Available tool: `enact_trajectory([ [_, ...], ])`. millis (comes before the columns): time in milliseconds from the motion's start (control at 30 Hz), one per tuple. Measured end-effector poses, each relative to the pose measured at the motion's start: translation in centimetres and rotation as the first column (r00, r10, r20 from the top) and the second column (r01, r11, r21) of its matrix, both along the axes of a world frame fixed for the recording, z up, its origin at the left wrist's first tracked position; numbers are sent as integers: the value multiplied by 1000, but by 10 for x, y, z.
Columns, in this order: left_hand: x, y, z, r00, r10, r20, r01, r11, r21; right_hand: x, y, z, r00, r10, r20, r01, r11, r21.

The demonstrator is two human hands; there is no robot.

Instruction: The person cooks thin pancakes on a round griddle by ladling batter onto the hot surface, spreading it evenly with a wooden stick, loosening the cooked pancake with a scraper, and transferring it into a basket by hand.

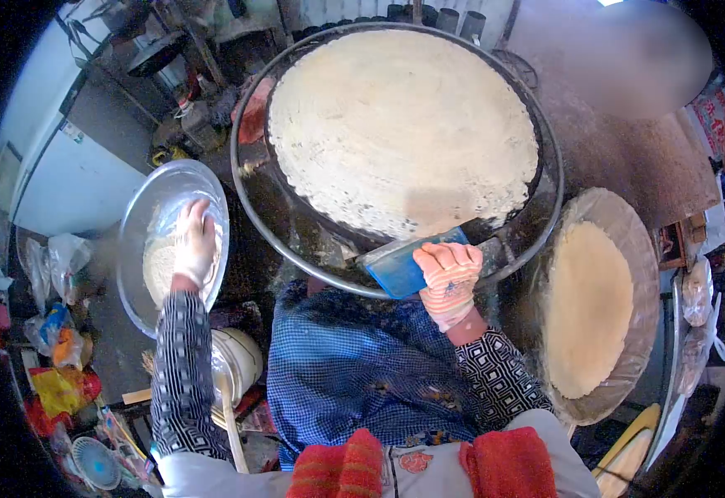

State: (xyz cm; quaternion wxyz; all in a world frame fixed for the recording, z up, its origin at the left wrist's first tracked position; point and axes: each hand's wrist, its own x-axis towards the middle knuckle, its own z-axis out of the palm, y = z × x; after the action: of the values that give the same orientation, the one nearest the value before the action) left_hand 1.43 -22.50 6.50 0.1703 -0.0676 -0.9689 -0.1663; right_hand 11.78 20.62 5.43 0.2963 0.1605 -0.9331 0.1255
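My right hand (450,282) has its fingers curled over the blue scraper (400,271), likely to steady its edge at the round sheet's (396,124) near side; my left hand (195,245), over the left bowl (141,217), may be pinching; I can't tell.

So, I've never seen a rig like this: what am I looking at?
There's no robot here: one camera on a person's head looks forward and down. Their right hand, in a striped glove, holds a blue scraper at the near edge of a wide pale layer, within a metal ring. Their left hand reaches into a metal bowl of pale stuff. To the right, a plastic-lined basin holds a yellowish sheet.
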Motion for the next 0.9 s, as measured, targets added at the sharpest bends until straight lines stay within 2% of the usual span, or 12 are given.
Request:
enact_trajectory([
  [167, -91, -2, -36, 998, -59, 23, 62, 827, -558, -4, 9, 3, 1000, -18, -12, 18, 998, 54],
  [267, -111, 1, -58, 968, -214, 130, 229, 541, -809, -5, 15, 3, 999, -24, -23, 26, 996, 82],
  [333, -114, 18, -82, 943, -180, 280, 332, 453, -827, -6, 20, -3, 999, -34, -40, 38, 994, 98],
  [467, -50, 82, -32, 801, 26, 598, 579, 219, -785, -2, 21, 6, 997, -42, -68, 48, 994, 93],
  [567, 21, 149, -25, 747, 86, 659, 583, 391, -712, 6, 21, 13, 1000, -16, -2, 16, 998, 65],
  [633, 72, 204, -46, 807, -329, 490, 555, 705, -441, 10, 34, -15, 986, -125, 112, 120, 992, 51],
  [667, 103, 235, -48, 798, -512, 317, 584, 788, -196, 13, 33, -4, 992, -108, -69, 112, 992, 60],
  [700, 139, 259, -53, 818, -527, 228, 554, 830, -70, 13, 18, 10, 981, -186, 57, 173, 969, 178],
  [733, 170, 276, -51, 782, -618, -78, 623, 777, 86, 13, 4, 19, 977, -186, 101, 153, 951, 268],
  [767, 201, 276, -48, 716, -694, -79, 698, 709, 99, 16, -18, 38, 878, -279, 390, 127, 920, 371],
  [833, 249, 228, -47, 676, -736, -41, 736, 670, 97, -1, -65, -32, 980, -148, 134, 123, 976, 178],
  [900, 258, 210, -16, 721, -691, 59, 685, 723, 88, -1, -61, -39, 984, -129, 124, 120, 990, 75],
])
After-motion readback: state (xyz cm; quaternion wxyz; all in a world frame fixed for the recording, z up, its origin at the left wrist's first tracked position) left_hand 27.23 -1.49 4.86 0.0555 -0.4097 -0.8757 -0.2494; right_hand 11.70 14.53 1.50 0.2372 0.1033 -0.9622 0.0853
